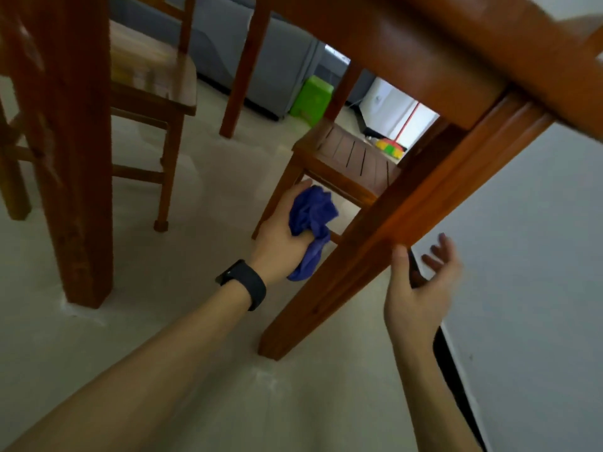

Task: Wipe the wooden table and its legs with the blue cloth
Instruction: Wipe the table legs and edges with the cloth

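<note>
I look under the wooden table (424, 70) from low down. One table leg (385, 236) slants across the middle right, and another thick leg (75, 158) stands at the left. My left hand (280, 236), with a black watch on its wrist, grips the crumpled blue cloth (313, 220) just left of the slanted leg. The cloth's tail hangs down and touches the leg's left face. On the right side of the same leg my right hand (421, 285) is held with relaxed fingers. Its thumb lies against the leg.
A wooden chair (153, 93) stands behind the left leg and a slatted wooden chair (352, 158) behind the slanted leg. A green stool (313, 96) and a grey sofa (261, 60) are farther back. A pale wall (538, 256) runs along the right; the floor is light tile.
</note>
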`<state>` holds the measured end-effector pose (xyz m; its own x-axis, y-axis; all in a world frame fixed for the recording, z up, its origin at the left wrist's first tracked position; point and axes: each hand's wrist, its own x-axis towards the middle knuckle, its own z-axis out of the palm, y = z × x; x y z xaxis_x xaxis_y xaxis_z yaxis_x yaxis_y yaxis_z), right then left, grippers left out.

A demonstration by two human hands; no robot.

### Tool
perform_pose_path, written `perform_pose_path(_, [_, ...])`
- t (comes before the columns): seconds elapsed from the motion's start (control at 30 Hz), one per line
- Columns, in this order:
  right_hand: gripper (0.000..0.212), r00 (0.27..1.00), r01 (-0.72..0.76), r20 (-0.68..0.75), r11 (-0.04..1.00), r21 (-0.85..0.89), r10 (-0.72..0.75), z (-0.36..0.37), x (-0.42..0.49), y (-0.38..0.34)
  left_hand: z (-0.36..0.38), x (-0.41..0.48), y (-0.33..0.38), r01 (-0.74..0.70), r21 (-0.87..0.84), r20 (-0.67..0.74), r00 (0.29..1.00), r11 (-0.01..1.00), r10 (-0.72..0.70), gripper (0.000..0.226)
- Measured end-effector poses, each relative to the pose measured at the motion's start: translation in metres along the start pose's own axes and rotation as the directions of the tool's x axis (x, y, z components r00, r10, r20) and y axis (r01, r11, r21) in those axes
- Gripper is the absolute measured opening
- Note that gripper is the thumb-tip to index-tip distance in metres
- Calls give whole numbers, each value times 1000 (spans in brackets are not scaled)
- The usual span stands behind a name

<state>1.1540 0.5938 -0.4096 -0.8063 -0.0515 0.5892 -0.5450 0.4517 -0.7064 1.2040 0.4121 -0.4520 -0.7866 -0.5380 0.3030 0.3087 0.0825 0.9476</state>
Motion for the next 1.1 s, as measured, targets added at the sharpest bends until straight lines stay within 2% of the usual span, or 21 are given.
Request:
perform_pose_path(0.07, [70, 996, 6, 91, 996, 89, -14, 0, 29, -11, 16, 15, 25, -90, -67, -39, 995, 994, 88, 66])
perform_pose_path(0.13, [64, 971, -7, 235, 981, 194, -40, 3, 48, -16, 41, 24, 46, -178, -142, -37, 984, 974, 175, 63])
perform_pose_path(0.2, [60, 962, 4, 267, 982, 187, -54, 6, 50, -18, 69, 19, 49, -237, -125, 19, 970, 963, 241, 58])
perform_pose_path(0.3, [62, 955, -48, 296, 979, 198, -13, 12, 39, -9, 102, 3, 21, -278, 137, -33, 958, 951, 285, 49])
perform_pose_path(0.37, [62, 947, -103, 321, 970, 222, 28, 14, 28, 5, 106, -2, -1, -263, 235, -55, 958, 936, 283, 48])
perform_pose_path(0.43, [57, 929, -147, 365, 969, 200, 65, 17, 18, 14, 97, -7, -23, -181, 292, -10, 981, 939, 193, 47])
perform_pose_path(0.5, [46, 898, -215, 420, 963, 165, 128, 18, 9, 14, 77, -17, -56, -51, 435, 77, 997, 899, 20, 48])
perform_pose_path(0.53, [45, 890, -236, 434, 958, 165, 144, 18, 6, 13, 64, -25, -74, 26, 494, 136, 985, 869, -107, 50])
perform_pose_path(0.6, [47, 888, -246, 437, 952, 184, 145, 18, 4, 10, 34, -38, -101, 203, 517, 235, 901, 832, -365, 48])
perform_pose_path(0.67, [50, 893, -242, 426, 952, 189, 143, 19, 2, 10, 10, -39, -110, 325, 441, 250, 851, 836, -462, 45])
perform_pose_path(0.73, [53, 892, -251, 425, 949, 191, 150, 22, -1, 16, 0, -23, -96, 338, 357, 189, 887, 871, -422, 47])
perform_pose_path(0.77, [53, 888, -261, 431, 947, 185, 160, 23, -4, 20, 2, -11, -83, 297, 331, 147, 921, 896, -360, 48])
perform_pose_path(0.83, [50, 885, -268, 434, 947, 175, 170, 27, -15, 28, 19, 7, -52, 156, 260, 89, 979, 953, -184, 51])
perform_pose_path(0.9, [49, 894, -257, 415, 952, 165, 170, 33, -25, 33, 46, 8, -34, 21, 214, 69, 997, 977, -36, 53])
perform_pose_path(0.93, [49, 902, -247, 398, 956, 156, 168, 35, -28, 35, 60, 2, -35, -30, 244, 60, 998, 969, 16, 52])
perform_pose_path(1.0, [52, 914, -232, 371, 962, 144, 165, 39, -31, 35, 80, -16, -54, -51, 315, -3, 999, 948, 54, 47])
perform_pose_path(1.07, [53, 914, -226, 370, 966, 126, 166, 40, -32, 37, 81, -30, -79, -3, 356, -44, 999, 934, 20, 46])
perform_pose_path(1.1, [53, 915, -221, 369, 968, 121, 163, 41, -33, 39, 76, -35, -93, 25, 396, -18, 1000, 918, -19, 48])
